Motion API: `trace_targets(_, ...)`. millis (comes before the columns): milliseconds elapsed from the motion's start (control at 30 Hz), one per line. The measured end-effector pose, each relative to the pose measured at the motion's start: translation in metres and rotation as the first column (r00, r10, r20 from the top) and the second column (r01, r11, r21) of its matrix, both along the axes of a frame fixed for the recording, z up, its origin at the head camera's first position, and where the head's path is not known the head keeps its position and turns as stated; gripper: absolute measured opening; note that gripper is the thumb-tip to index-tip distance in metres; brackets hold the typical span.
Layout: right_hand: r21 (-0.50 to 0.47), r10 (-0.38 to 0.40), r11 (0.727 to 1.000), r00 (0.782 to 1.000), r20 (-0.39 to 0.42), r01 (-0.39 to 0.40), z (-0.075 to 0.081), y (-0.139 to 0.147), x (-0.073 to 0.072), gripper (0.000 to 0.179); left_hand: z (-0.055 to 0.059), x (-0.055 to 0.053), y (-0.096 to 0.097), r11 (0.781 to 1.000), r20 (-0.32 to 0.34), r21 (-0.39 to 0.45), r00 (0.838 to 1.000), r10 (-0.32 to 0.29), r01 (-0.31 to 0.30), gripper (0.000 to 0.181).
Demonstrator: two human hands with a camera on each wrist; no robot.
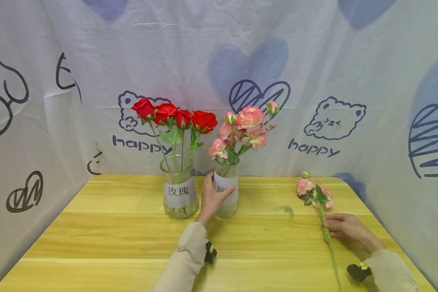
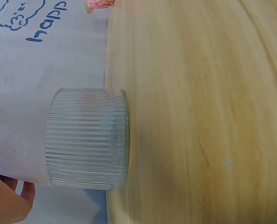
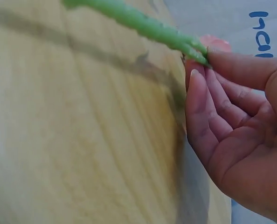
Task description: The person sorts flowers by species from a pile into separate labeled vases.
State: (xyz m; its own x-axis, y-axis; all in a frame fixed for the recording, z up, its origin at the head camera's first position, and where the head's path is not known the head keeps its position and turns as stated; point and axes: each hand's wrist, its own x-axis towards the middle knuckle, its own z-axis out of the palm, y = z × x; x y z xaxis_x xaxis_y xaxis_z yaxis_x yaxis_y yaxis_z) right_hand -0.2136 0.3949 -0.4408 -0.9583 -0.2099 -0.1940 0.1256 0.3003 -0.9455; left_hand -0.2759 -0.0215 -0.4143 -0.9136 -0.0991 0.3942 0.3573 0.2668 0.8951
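Note:
My left hand [image 1: 211,198] grips a glass vase [image 1: 228,209] that stands upright on the table, thumb across its white paper label. Several pink flowers [image 1: 250,117] with green buds rise from that vase. In the left wrist view the ribbed lower part of the vase [image 2: 87,140] shows, with part of the left hand [image 2: 10,198] at the edge. Over on the right, my right hand [image 1: 346,227] pinches the green stem of a pink artificial flower [image 1: 304,186]. The right wrist view shows thumb and fingers of the right hand [image 3: 236,107] meeting on the stem [image 3: 143,25].
Left of the gripped vase stands another glass vase [image 1: 180,207], labelled and holding several red roses [image 1: 166,113]. Both vases are near the back edge of the wooden table [image 1: 106,243]. A printed white cloth [image 1: 190,52] hangs behind and at both sides.

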Motion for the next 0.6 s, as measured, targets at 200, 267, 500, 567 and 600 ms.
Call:
trace_targets(200,-0.021,-0.023,1.000,1.000,0.004,0.023,0.003,0.000,0.001,0.055,-0.001,-0.001,0.000,1.000,0.004,-0.002,1.000,0.004,-0.004,0.075)
trace_targets(267,0.003,-0.028,1.000,1.000,0.001,0.028,0.005,0.000,0.001,0.055,-0.001,-0.001,0.000,1.000,0.007,-0.003,1.000,0.004,-0.004,0.075)
trace_targets(500,0.015,-0.048,0.999,0.999,-0.020,0.049,0.013,-0.004,0.001,0.059,-0.001,0.000,-0.001,1.000,0.012,-0.008,1.000,0.002,-0.002,0.075)
trace_targets(567,-0.038,-0.066,0.997,0.997,-0.028,0.065,0.016,-0.006,0.000,0.061,-0.001,0.000,-0.001,1.000,0.014,-0.010,1.000,0.001,-0.001,0.075)
trace_targets(600,-0.077,-0.073,0.995,0.997,-0.025,0.071,0.017,-0.006,-0.001,0.062,-0.001,0.000,-0.001,1.000,0.015,-0.009,1.000,-0.001,0.001,0.075)
